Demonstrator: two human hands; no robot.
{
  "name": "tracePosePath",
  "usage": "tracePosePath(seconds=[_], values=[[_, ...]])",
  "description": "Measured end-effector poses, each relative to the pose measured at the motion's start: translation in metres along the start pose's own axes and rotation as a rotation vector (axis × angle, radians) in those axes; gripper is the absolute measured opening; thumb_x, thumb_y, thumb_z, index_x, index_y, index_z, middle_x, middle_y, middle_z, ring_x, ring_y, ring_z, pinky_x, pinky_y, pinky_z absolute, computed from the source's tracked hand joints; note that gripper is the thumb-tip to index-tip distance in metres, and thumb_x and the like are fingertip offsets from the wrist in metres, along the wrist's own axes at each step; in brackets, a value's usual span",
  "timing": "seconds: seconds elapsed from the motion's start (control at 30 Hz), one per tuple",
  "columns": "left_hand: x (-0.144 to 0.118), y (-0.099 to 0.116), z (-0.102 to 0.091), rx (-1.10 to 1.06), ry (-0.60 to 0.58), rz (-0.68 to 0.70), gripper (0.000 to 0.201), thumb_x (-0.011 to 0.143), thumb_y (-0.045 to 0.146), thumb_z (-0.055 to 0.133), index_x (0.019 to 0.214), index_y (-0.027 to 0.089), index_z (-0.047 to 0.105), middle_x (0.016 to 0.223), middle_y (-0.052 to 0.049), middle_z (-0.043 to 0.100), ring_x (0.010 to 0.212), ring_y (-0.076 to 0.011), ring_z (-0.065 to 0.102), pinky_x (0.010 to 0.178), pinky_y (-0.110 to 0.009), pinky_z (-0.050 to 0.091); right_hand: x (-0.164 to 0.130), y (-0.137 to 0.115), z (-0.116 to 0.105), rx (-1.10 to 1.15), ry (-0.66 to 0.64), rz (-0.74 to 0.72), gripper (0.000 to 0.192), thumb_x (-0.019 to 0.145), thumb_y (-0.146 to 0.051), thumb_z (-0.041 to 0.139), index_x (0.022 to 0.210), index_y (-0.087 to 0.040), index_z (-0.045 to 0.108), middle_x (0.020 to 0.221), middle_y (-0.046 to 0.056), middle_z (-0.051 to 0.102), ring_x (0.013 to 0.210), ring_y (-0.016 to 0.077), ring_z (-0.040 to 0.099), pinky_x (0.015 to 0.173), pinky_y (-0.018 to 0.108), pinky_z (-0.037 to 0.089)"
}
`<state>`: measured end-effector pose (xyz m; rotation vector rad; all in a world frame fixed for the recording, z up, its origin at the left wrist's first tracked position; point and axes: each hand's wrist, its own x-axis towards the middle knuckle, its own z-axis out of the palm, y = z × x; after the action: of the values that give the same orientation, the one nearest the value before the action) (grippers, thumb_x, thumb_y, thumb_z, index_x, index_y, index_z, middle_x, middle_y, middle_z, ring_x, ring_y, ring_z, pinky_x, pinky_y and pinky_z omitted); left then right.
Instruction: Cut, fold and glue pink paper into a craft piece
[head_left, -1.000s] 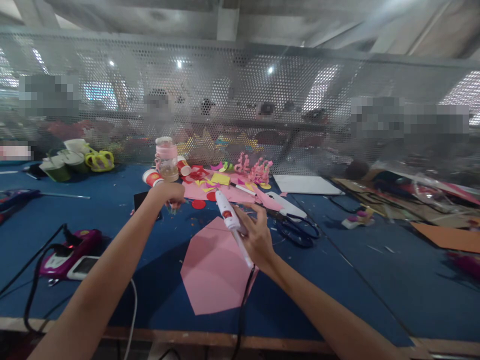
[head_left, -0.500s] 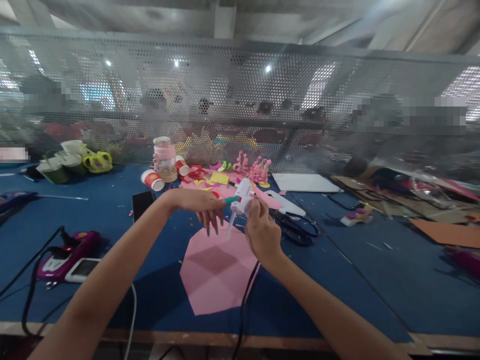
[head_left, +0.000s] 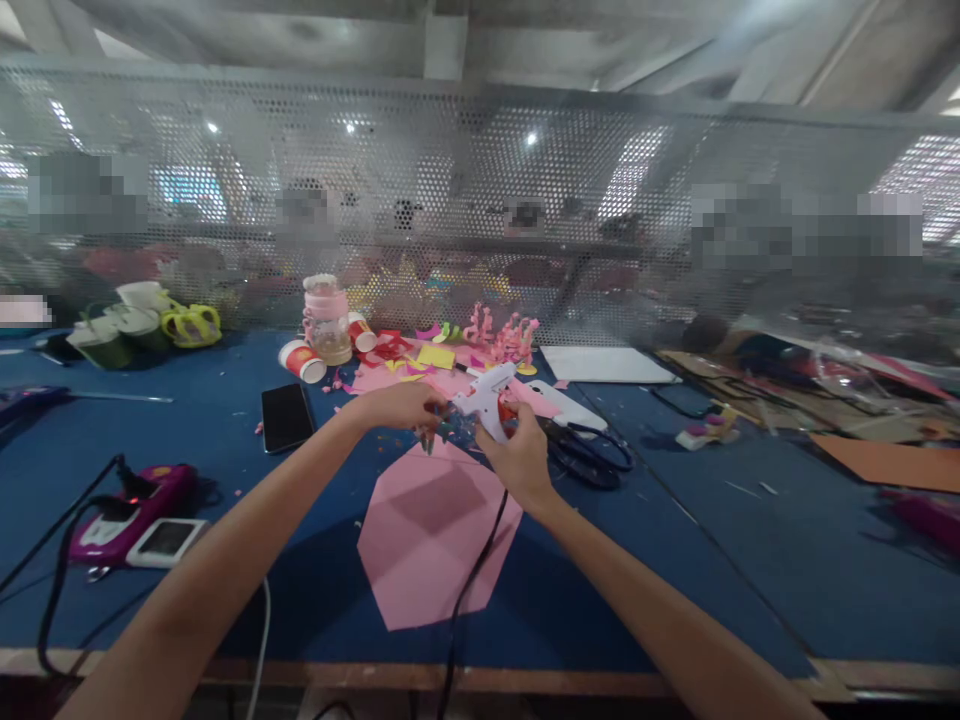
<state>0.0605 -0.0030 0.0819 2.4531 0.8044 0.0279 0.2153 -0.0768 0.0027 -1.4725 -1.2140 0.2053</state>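
Observation:
A white hot glue gun point(head_left: 491, 392) with an orange trigger is gripped in my right hand point(head_left: 525, 445), its nozzle pointing left. Its black cord runs down across the pink paper sheet point(head_left: 435, 540) and over the table's front edge. My left hand point(head_left: 411, 408) is just left of the nozzle, fingers curled and pointing down, with teal nails. Its fingertips are drawn together; whatever may be between them is too small to make out. Below both hands, the many-sided pink sheet lies flat on the blue table point(head_left: 622, 600).
Scissors point(head_left: 592, 455) lie right of my right hand. Behind are paper scraps point(head_left: 435, 357), pink coral-like shapes point(head_left: 514, 340), paper cups point(head_left: 302, 361) and a bottle point(head_left: 328, 320). Leftward are a phone point(head_left: 286, 418) and a purple power strip point(head_left: 135, 515). A perforated metal screen point(head_left: 450, 200) stands behind.
The glue gun has turned from nozzle down to nozzle pointing left. My left hand has come off its body, drawn slightly left and curled its fingers.

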Motion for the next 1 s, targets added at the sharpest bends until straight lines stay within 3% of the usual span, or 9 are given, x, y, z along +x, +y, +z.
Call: tracePosePath(seconds=[0.1, 0.2, 0.27, 0.4, 0.5, 0.63, 0.7, 0.8, 1.0], values=[[0.002, -0.005, 0.002, -0.165, -0.004, -0.036, 0.010, 0.071, 0.014, 0.045, 0.073, 0.015, 0.055, 0.057, 0.003, 0.057, 0.053, -0.0089, 0.054, 0.053, -0.018, 0.041, 0.001, -0.004, 0.001, 0.337, -0.097, 0.243, 0.039, 0.054, -0.039, 0.066, 0.082, -0.018, 0.048, 0.068, 0.001, 0.060, 0.048, 0.0146, 0.054, 0.048, 0.030, 0.046], [0.003, -0.012, 0.002, -0.264, -0.049, -0.055, 0.013, 0.071, 0.016, 0.048, 0.079, 0.015, 0.058, 0.059, 0.003, 0.057, 0.052, -0.0088, 0.054, 0.053, -0.019, 0.042, 0.002, -0.006, 0.002, 0.586, -0.327, 0.550, 0.038, 0.047, -0.038, 0.071, 0.071, -0.017, 0.050, 0.043, -0.008, 0.047, 0.029, 0.0073, 0.038, 0.031, 0.022, 0.033], [0.004, -0.016, 0.002, -0.298, -0.110, -0.062, 0.014, 0.070, 0.016, 0.050, 0.080, 0.015, 0.059, 0.059, 0.003, 0.057, 0.050, -0.0084, 0.053, 0.052, -0.019, 0.042, 0.002, -0.006, 0.003, 0.664, -0.435, 0.643, 0.036, 0.045, -0.035, 0.072, 0.066, -0.016, 0.050, 0.035, -0.011, 0.040, 0.027, 0.0047, 0.032, 0.028, 0.019, 0.026], [0.003, -0.021, 0.000, -0.366, -0.182, -0.085, 0.010, 0.070, 0.017, 0.052, 0.075, 0.014, 0.059, 0.057, 0.003, 0.054, 0.047, -0.0069, 0.049, 0.050, -0.018, 0.040, 0.000, -0.004, 0.006, 0.729, -0.411, 0.631, 0.040, 0.041, -0.028, 0.075, 0.069, -0.016, 0.049, 0.039, -0.010, 0.047, 0.027, 0.0031, 0.034, 0.028, 0.016, 0.025], [0.004, -0.019, 0.001, -0.390, -0.146, -0.071, 0.015, 0.074, 0.021, 0.048, 0.071, 0.012, 0.059, 0.053, 0.004, 0.047, 0.042, -0.0048, 0.041, 0.045, -0.017, 0.035, -0.002, -0.005, 0.007, 0.769, -0.371, 0.620, 0.042, 0.041, -0.027, 0.075, 0.070, -0.017, 0.047, 0.040, -0.011, 0.047, 0.027, 0.0029, 0.034, 0.027, 0.016, 0.025], [0.009, -0.010, 0.012, -0.255, 0.077, -0.026, 0.028, 0.081, 0.022, 0.038, 0.067, 0.011, 0.060, 0.048, 0.005, 0.040, 0.041, -0.0055, 0.035, 0.044, -0.018, 0.031, -0.003, -0.006, 0.008, 0.799, -0.294, 0.574, 0.039, 0.048, -0.033, 0.072, 0.070, -0.020, 0.043, 0.040, -0.011, 0.049, 0.024, 0.0039, 0.032, 0.025, 0.017, 0.025], [0.013, -0.003, 0.023, -0.141, 0.200, -0.046, 0.028, 0.081, 0.015, 0.035, 0.068, 0.011, 0.059, 0.053, 0.002, 0.046, 0.047, -0.0075, 0.042, 0.049, -0.018, 0.035, -0.003, -0.004, 0.008, 0.761, -0.260, 0.550, 0.038, 0.049, -0.036, 0.071, 0.069, -0.020, 0.043, 0.039, -0.010, 0.049, 0.022, 0.0054, 0.033, 0.023, 0.018, 0.025], [0.015, 0.008, 0.041, 0.223, 0.404, -0.136, 0.025, 0.079, 0.007, 0.034, 0.074, 0.013, 0.058, 0.074, -0.004, 0.059, 0.070, -0.0132, 0.056, 0.067, -0.022, 0.041, -0.003, 0.000, 0.010, 0.679, -0.206, 0.503, 0.035, 0.052, -0.036, 0.069, 0.068, -0.019, 0.044, 0.034, -0.010, 0.047, 0.022, 0.0068, 0.034, 0.021, 0.018, 0.023], [0.015, 0.015, 0.059, 0.371, 0.470, -0.298, 0.025, 0.086, 0.013, 0.030, 0.086, 0.013, 0.054, 0.081, -0.009, 0.061, 0.076, -0.0193, 0.059, 0.067, -0.028, 0.042, -0.005, 0.007, 0.013, 0.599, -0.199, 0.410, 0.024, 0.060, -0.032, 0.062, 0.071, -0.019, 0.045, 0.032, -0.009, 0.048, 0.020, 0.0082, 0.033, 0.020, 0.018, 0.022]])
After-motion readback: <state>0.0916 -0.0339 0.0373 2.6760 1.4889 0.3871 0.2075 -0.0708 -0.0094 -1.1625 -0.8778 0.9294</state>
